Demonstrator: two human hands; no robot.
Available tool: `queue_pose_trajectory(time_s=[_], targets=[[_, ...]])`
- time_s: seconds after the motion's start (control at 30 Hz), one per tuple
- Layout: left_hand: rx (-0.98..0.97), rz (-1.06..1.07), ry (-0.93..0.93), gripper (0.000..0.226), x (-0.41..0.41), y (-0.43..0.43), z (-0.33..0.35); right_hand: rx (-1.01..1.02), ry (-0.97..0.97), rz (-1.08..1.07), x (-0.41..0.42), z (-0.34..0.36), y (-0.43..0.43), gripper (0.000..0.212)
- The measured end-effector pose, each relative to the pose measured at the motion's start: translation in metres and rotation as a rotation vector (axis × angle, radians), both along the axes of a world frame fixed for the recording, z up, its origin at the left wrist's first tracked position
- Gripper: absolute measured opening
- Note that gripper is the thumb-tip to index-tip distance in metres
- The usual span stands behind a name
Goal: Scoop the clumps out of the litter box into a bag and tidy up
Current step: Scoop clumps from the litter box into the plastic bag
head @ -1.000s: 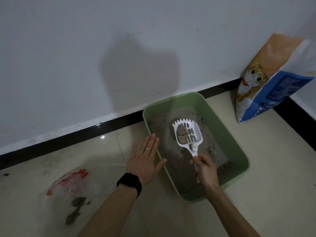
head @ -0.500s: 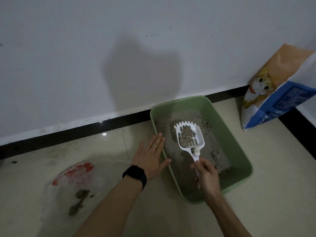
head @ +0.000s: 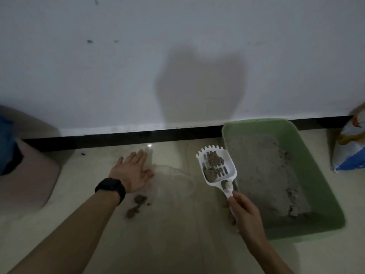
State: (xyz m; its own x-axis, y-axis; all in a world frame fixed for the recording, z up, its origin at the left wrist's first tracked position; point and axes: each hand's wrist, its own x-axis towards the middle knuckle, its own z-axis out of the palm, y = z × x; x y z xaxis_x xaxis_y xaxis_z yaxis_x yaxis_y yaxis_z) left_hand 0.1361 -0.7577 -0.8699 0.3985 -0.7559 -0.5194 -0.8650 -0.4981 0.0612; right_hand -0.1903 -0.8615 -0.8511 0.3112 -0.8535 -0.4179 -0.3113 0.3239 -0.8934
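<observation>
The right hand [head: 245,212] grips the scoop [head: 211,183], the left hand [head: 131,173] lies flat at the bag [head: 177,180]; a tilt may drop clumps [head: 212,165] beside it.

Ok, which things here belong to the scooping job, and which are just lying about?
In the job: white scoop, loaded with clumps, gripped by the right hand; green litter box; clear bag, left hand at its edge.
Lying about: litter sack at the right; pink object at the left.
</observation>
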Motion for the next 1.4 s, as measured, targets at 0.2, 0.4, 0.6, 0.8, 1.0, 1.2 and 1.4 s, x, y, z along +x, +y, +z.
queue_pose_trajectory(time_s=[0.2, 0.4, 0.6, 0.8, 1.0, 1.2, 1.4], targets=[[0.081, 0.068, 0.061, 0.088, 0.022, 0.06, -0.014, 0.035, 0.09, 0.327, 0.04, -0.031, 0.041, 0.023], [0.041, 0.14, 0.072, 0.099, 0.019, 0.079, -0.027, -0.287, 0.408, 0.727, 0.079, -0.035, 0.059, 0.016], [-0.026, 0.121, 0.068, 0.114, 0.028, 0.089, -0.047, -0.814, 0.62, 0.908, 0.091, -0.046, 0.066, 0.027], [0.038, 0.082, 0.06, 0.105, 0.029, 0.094, -0.044, -1.081, 0.832, 0.936, 0.087, -0.044, 0.063, 0.04], [0.044, 0.069, 0.065, 0.11, 0.025, 0.094, -0.041, -1.063, 0.819, 0.898, 0.087, -0.039, 0.064, 0.042], [0.045, 0.048, 0.057, 0.104, 0.021, 0.083, -0.027, -0.916, 0.675, 0.805, 0.085, -0.031, 0.059, 0.027], [-0.08, 0.074, 0.077, 0.087, 0.01, 0.053, -0.018, -0.512, 0.442, 0.522, 0.074, -0.007, 0.046, 0.018]])
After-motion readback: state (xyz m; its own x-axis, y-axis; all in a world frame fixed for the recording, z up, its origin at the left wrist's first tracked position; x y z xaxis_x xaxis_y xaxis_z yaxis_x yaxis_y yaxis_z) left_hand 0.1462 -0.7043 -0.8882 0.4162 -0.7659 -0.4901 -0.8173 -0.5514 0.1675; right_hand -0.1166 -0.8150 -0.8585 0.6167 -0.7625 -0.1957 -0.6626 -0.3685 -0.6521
